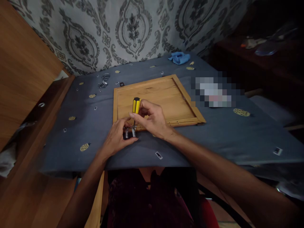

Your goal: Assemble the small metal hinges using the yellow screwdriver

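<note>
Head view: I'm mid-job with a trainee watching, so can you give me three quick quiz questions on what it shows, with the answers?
1. What does the right hand hold?
A. A rolled tape
B. A yellow-and-black screwdriver
C. A wooden spoon

2. True or false: a crumpled blue cloth lies beyond the far edge of the framed wooden panel, not on it.

3. Fill in the blank, from the person's own side: the loose metal pieces lie on the tablecloth, to the ____ of the panel.

Key: 1. B; 2. True; 3. left
</note>
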A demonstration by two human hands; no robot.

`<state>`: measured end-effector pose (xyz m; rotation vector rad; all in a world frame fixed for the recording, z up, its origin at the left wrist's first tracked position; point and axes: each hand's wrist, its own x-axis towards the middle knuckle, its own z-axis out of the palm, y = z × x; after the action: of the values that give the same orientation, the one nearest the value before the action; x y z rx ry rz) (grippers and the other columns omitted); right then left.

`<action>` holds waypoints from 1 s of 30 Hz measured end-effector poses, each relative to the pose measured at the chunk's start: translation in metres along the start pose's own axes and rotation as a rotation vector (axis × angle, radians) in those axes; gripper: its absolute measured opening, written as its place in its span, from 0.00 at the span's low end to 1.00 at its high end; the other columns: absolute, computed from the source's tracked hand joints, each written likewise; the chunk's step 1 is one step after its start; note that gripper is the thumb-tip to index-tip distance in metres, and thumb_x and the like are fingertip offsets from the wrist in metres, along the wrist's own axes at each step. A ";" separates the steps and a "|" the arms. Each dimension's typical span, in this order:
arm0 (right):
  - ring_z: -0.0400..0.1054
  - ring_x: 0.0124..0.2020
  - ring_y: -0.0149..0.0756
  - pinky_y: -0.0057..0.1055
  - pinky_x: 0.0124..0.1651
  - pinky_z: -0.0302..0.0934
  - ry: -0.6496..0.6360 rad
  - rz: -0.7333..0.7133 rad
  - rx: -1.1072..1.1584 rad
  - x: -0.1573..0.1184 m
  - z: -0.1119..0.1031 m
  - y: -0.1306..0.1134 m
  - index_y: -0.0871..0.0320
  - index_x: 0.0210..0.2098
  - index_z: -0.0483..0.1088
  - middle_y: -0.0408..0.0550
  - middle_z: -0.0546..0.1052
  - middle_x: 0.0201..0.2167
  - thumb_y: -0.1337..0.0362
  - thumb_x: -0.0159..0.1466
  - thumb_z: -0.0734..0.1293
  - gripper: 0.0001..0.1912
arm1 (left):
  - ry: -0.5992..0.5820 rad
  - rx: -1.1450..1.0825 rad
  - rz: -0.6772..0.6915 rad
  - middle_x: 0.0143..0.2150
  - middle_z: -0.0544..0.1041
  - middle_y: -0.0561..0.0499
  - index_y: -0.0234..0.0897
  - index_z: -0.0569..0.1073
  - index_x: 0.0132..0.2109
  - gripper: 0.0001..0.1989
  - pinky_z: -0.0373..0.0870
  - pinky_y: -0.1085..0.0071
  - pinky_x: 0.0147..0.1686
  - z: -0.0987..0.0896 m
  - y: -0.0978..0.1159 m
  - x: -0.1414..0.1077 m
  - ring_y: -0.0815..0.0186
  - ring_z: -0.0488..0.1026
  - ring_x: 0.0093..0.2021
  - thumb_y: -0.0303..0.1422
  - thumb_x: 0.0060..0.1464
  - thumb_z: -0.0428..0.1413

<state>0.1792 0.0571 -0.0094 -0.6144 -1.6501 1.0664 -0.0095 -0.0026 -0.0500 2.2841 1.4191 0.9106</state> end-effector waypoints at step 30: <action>0.61 0.22 0.24 0.25 0.24 0.58 -0.026 -0.039 0.149 0.000 0.000 -0.001 0.57 0.29 0.66 0.36 0.67 0.23 0.50 0.61 0.75 0.20 | -0.003 0.065 0.024 0.45 0.77 0.49 0.41 0.65 0.55 0.26 0.75 0.55 0.48 -0.004 0.006 0.002 0.55 0.77 0.46 0.42 0.55 0.66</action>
<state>0.1790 0.0570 -0.0087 -0.4709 -1.5822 1.1607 -0.0077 -0.0037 -0.0429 2.3538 1.4434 0.8795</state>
